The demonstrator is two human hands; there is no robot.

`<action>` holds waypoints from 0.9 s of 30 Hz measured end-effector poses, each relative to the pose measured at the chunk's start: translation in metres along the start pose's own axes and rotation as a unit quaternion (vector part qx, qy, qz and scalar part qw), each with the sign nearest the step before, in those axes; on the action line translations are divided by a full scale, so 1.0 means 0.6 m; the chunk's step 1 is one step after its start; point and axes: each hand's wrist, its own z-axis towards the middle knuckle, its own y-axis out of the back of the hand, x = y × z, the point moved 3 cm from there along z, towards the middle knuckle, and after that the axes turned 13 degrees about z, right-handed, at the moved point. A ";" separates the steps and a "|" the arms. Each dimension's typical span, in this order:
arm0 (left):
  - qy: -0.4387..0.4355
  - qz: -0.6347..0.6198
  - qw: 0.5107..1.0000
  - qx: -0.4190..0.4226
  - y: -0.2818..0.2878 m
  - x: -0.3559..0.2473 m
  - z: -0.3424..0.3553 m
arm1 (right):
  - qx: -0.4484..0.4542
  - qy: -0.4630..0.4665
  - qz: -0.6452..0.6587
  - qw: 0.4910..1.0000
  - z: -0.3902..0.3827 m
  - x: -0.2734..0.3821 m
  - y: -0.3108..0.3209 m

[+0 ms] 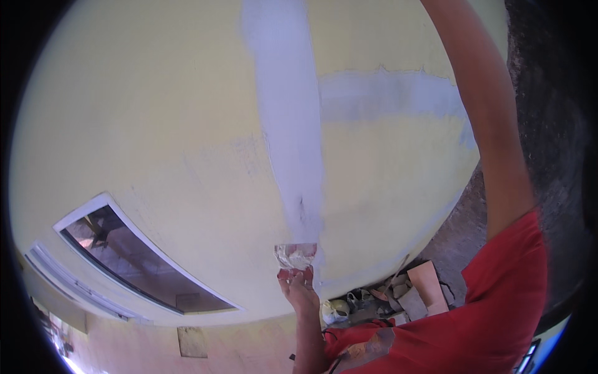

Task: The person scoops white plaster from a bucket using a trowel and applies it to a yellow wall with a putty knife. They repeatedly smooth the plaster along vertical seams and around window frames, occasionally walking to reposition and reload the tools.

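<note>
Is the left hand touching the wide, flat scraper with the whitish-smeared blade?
Touching. The head view shows the left hand gripping the wide, flat scraper, its fingers overlapping the scraper's lower, reddish part.

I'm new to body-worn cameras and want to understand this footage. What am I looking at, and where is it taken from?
There is no machine: a person works bare-handed. The one picture comes from the left of two fisheye cameras on the person's head, so straight edges bend. The left hand holds a wide, smeared scraper near the lower part of a whitish vertical band on a pale yellow wall. A second whitish band runs to the right. The right arm rises from a red sleeve and leaves at the top, so the right hand is out of sight. At lower left is a white-framed window; at lower right, a jumbled pile.
</note>
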 end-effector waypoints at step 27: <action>0.005 0.000 0.999 -0.050 0.054 0.012 0.012 | 0.316 -0.089 0.163 0.931 -0.475 0.098 -0.234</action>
